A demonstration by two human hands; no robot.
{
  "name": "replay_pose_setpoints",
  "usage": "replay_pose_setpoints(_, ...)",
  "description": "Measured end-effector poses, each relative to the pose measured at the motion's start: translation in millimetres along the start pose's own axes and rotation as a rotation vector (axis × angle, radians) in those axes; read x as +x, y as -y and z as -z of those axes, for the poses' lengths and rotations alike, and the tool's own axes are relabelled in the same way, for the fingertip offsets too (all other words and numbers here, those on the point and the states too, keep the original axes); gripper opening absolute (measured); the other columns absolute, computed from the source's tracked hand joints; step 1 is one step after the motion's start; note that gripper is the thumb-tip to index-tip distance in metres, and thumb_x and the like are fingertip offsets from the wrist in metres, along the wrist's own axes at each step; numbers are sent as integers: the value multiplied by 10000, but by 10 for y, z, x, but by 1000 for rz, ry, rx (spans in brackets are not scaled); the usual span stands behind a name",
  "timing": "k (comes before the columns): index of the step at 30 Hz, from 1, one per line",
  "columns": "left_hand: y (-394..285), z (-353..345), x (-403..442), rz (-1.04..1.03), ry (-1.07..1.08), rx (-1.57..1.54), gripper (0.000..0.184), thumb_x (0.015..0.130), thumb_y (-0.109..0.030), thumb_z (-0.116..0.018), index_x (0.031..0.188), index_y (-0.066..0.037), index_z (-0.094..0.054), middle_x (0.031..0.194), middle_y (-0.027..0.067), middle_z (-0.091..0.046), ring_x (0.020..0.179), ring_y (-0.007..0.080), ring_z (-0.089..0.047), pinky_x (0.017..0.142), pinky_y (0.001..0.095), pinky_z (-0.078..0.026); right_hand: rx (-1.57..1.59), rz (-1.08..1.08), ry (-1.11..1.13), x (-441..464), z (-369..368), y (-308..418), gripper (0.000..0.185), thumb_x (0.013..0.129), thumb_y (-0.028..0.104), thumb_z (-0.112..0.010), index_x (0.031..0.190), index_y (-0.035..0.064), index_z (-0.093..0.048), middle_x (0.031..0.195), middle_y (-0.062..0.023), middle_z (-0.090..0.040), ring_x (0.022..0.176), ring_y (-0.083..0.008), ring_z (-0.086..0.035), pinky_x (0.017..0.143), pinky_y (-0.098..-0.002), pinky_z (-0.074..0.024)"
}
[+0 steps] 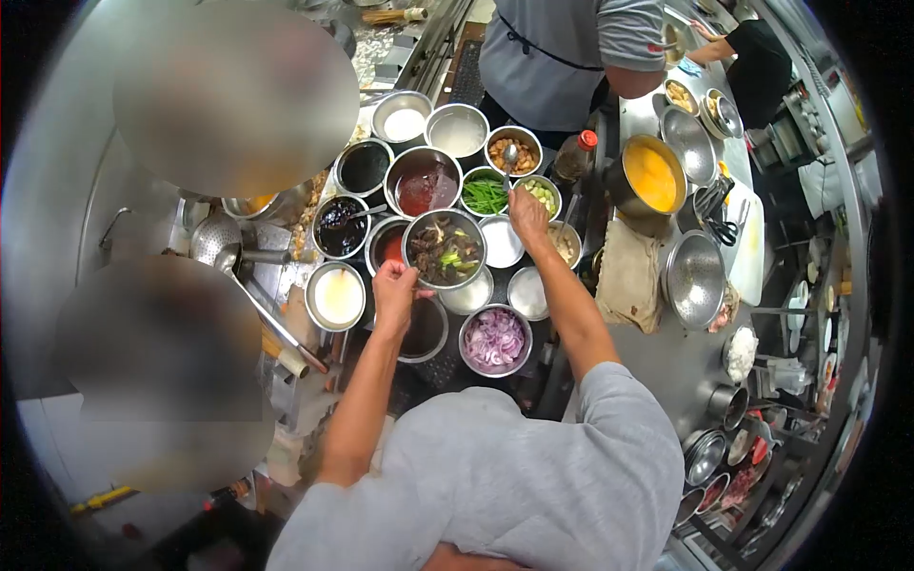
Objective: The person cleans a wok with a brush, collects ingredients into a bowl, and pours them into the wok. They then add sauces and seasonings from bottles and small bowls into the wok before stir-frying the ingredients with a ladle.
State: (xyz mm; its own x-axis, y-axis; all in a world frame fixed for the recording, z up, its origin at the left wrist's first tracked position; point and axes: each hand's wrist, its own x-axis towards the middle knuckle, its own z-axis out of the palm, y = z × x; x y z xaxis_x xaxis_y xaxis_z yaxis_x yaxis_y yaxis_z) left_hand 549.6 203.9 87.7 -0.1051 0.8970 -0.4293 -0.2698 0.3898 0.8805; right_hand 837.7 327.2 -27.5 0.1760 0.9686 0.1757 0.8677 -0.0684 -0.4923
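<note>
My left hand grips the near left rim of a metal bowl that holds dark pieces with green and pale bits. The bowl is held above the other containers. My right hand is closed on a metal spoon, whose bowl end is over a container of brown chunks. Beneath and beside the right hand are a container of green strips and one of pale green pieces. A container of sliced purple onion stands nearer my body.
Sauce containers stand at the left. A red-capped bottle and a pot of orange liquid are at the right, with a perforated bowl and folded cloth. A person in grey stands ahead; ladles lie left.
</note>
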Motion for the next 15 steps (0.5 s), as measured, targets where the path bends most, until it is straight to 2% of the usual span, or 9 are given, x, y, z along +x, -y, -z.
replay_pose_setpoints(4,-4,-132,173,-4,-12,19,114,870,-18,-590,840,-39,-482,768,41,-538,570,118,-568,541,299,-620,9,-101,60,163,-30,-122,445,1023,380,-456,881,0,-639,803,-297,-659,763,-483,-646,733,-576,-497)
replay_pose_setpoints(6,-11,-201,229,8,-28,15,116,867,-17,-593,837,-38,-484,758,37,-531,564,117,-562,533,297,-618,131,-121,-136,230,-71,-216,499,1020,390,-461,802,-6,-673,797,-297,-657,767,-473,-647,728,-568,-476)
replay_pose_setpoints(7,-3,-226,262,3,-27,16,118,866,-16,-595,831,-38,-485,754,36,-527,561,116,-559,528,295,-616,233,-189,-231,263,-66,-228,542,1019,406,-464,725,-8,-653,746,-277,-646,687,-452,-617,686,-525,-464)
replay_pose_setpoints(8,1,-245,295,-3,-27,18,120,864,-15,-596,826,-38,-485,749,34,-522,559,115,-556,523,293,-615,233,-184,-227,287,-58,-243,542,1019,406,-464,725,-8,-653,746,-277,-646,687,-452,-617,686,-525,-464)
replay_pose_setpoints(10,98,-236,381,-10,-34,33,121,862,-11,-599,815,-37,-490,747,29,-516,564,108,-551,521,288,-614,513,-383,-229,309,198,-82,549,1017,419,-477,708,-9,-628,667,-222,-616,596,-377,-557,644,-468,-452)
replay_pose_setpoints(11,134,-245,423,-35,-14,36,115,874,-19,-596,833,-32,-489,750,37,-533,561,121,-574,514,292,-613,597,-390,-196,283,379,97,558,1015,435,-501,682,0,-606,597,-130,-566,550,-253,-513,583,-399,-432)
replay_pose_setpoints(12,150,-261,450,-59,8,40,111,886,-26,-593,851,-27,-488,753,45,-550,559,134,-596,507,296,-612,598,-386,-193,248,462,229,558,1015,435,-501,682,0,-606,597,-130,-566,550,-253,-513,583,-399,-432)
replay_pose_setpoints(14,145,-298,451,-60,9,23,110,883,-19,-595,855,-24,-489,754,53,-561,559,145,-614,503,300,-609,756,-256,-53,156,518,426,559,1017,442,-517,671,12,-602,589,-61,-554,565,-156,-517,547,-354,-415)
replay_pose_setpoints(15,151,-315,454,-51,14,25,112,882,-18,-597,851,-24,-490,754,55,-563,559,147,-617,503,299,-609,905,-268,11,120,481,491,550,1017,450,-524,676,22,-585,595,-22,-541,574,-120,-509,533,-321,-402)
